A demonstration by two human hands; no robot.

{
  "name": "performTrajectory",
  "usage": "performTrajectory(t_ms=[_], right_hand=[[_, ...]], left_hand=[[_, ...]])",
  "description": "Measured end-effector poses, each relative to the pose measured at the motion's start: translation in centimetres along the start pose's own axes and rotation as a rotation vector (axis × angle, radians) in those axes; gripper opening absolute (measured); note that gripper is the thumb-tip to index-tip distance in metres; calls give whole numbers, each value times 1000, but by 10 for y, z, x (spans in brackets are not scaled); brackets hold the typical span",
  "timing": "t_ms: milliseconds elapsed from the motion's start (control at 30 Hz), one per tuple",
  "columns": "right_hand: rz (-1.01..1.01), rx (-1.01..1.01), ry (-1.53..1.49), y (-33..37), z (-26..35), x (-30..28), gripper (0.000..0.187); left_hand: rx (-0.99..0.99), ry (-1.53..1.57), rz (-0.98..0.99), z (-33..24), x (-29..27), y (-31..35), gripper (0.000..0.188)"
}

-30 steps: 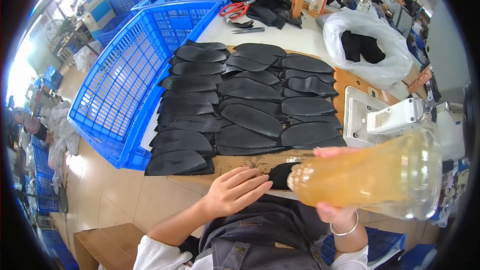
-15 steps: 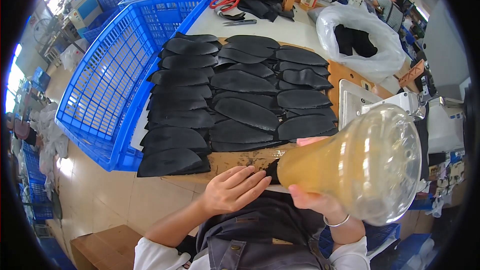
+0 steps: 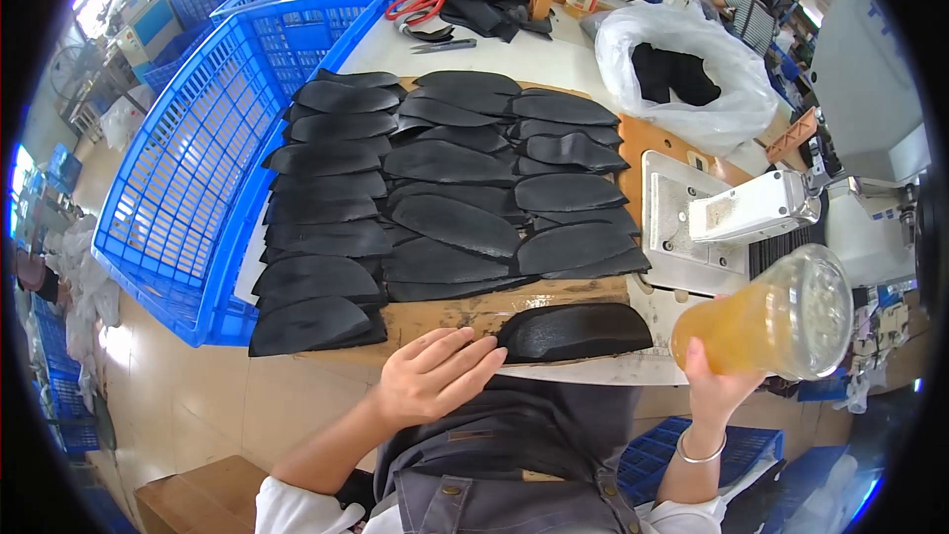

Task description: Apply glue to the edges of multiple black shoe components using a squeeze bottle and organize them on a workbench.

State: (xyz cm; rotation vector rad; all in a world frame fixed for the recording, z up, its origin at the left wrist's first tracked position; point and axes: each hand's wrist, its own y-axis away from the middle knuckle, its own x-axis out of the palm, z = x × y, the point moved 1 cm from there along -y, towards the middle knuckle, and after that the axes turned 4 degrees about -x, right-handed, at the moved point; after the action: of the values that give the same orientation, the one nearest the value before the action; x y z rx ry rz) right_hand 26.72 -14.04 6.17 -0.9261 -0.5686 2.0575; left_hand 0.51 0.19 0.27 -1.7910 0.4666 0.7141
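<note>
A clear plastic cup of yellowish drink (image 3: 733, 334) is tilted in my right hand (image 3: 722, 388), its fingers wrapped round it beyond the table's front edge. My left hand (image 3: 440, 376) is closed at the left end of a black curved piece (image 3: 578, 332), fingers together over its tip; the thumb is hidden. This piece lies along the front edge of the brown cardboard (image 3: 445, 316). Behind it, three columns of similar overlapping black pieces (image 3: 450, 163) cover the board.
A blue plastic basket (image 3: 188, 168) stands at the left. Red-handled scissors (image 3: 420, 4) and snips (image 3: 443, 45) lie at the back near black scraps. A white plastic bag (image 3: 727, 104) with black material sits back right. A white sewing machine (image 3: 751, 210) is at the right.
The cup has moved away from my head and to the right, uncovering the black piece and the machine. My left hand keeps its place at the piece's end. The whole view has shifted slightly.
</note>
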Motion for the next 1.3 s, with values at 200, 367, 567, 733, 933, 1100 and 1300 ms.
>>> performTrajectory(t_ms=[200, 367, 567, 733, 933, 1100, 1300], right_hand=[[223, 57, -422, -5, 45, 35, 74], [446, -110, -489, -12, 55, 73, 64], [489, 299, 11, -40, 92, 22, 71], [261, -338, 672, 6, -30, -23, 58], [-394, 292, -595, 13, -46, -33, 64], [-437, 538, -1074, 27, -55, -18, 65], [-285, 478, -1098, 36, -57, -18, 68]], left_hand=[[3, 3, -3, 1, 2, 3, 31], [5, 34, 15, -9, -3, -17, 31], [-58, -5, 55, -3, -4, -3, 31], [-128, 54, 103, -12, -4, -18, 24], [-162, 111, 102, -30, -3, -60, 24], [-119, 202, 409, -53, 24, -120, 44], [-14, 151, 630, -64, 55, -132, 49]])
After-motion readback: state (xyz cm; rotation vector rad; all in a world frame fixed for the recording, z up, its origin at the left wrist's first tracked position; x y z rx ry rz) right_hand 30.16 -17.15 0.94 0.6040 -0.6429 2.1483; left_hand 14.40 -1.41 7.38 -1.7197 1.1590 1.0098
